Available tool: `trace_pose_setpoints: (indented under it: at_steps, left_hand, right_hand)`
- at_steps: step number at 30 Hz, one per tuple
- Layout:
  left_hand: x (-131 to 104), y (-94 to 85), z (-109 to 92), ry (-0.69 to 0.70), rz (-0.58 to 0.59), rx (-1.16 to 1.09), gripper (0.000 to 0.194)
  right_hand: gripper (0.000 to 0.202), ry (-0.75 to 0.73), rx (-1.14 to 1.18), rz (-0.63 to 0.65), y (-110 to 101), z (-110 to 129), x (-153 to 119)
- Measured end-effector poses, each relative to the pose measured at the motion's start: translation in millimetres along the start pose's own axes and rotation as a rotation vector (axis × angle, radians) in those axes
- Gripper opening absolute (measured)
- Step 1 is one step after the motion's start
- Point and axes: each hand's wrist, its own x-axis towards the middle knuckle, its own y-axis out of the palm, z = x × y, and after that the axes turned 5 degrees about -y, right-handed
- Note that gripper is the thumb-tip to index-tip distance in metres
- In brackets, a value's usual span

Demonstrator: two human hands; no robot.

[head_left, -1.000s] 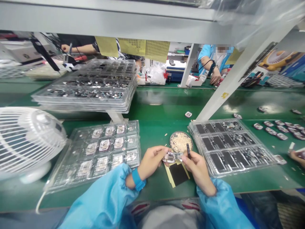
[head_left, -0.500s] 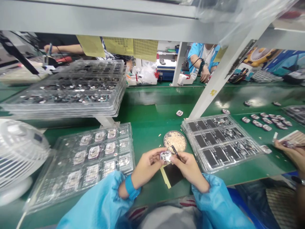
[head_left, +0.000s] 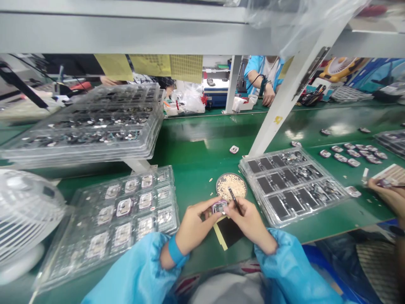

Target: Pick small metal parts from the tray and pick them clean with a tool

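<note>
My left hand (head_left: pixel 194 226) pinches a small silver electronic module (head_left: pixel 219 207) just above the green bench. My right hand (head_left: pixel 249 221) touches the module's right side and holds black tweezers (head_left: pixel 234 200), whose tips point up toward a round dish of small pale parts (head_left: pixel 231 185). Under both hands lies a black sheet on yellow backing (head_left: pixel 228 233). Both arms wear blue sleeves; a blue band circles the left wrist.
A clear tray of similar modules (head_left: pixel 126 211) lies to the left, a tray with black pads (head_left: pixel 291 181) to the right. Stacked trays (head_left: pixel 91 122) sit on a raised stand, a white fan (head_left: pixel 22 219) far left. Another person's hand (head_left: pixel 387 196) works at right; loose modules (head_left: pixel 351 154) beyond.
The view has swung right and tilted. My hands have drawn closer together around the module, and the tweezers have tilted from upright to slanting over the dish.
</note>
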Motion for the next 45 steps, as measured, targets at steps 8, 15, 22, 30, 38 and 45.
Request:
trace_pose_setpoints:
  at_steps: [8, 15, 22, 30, 38, 45]
  left_hand:
    - [3, 2.6, 1, -0.167, 0.162, -0.489, 0.049]
    - [2, 2.4, 1, -0.142, 0.174, -0.487, 0.047]
    - [2, 5.4, -1, -0.117, 0.176, -0.526, 0.038]
    - [0, 9.2, 1, 0.04, 0.08, -0.363, 0.03]
    - [-8, 8.7, -9, 0.143, -0.04, 0.062, 0.022]
    - [-14, 16.8, -11, 0.151, -0.112, 0.034, 0.02]
  right_hand:
    - [0.028, -0.042, 0.143, -0.032, 4, 5, 0]
    - [0.027, -0.061, 0.146, -0.034, 3, 3, -1]
    - [0.026, -0.051, 0.19, -0.068, 10, 2, -3]
    - [0.024, -0.014, 0.136, -0.058, 18, 3, 1]
    - [0.022, -0.138, -0.038, -0.176, 23, 11, -4]
    - [0.021, -0.178, -0.048, -0.192, 26, 10, -9]
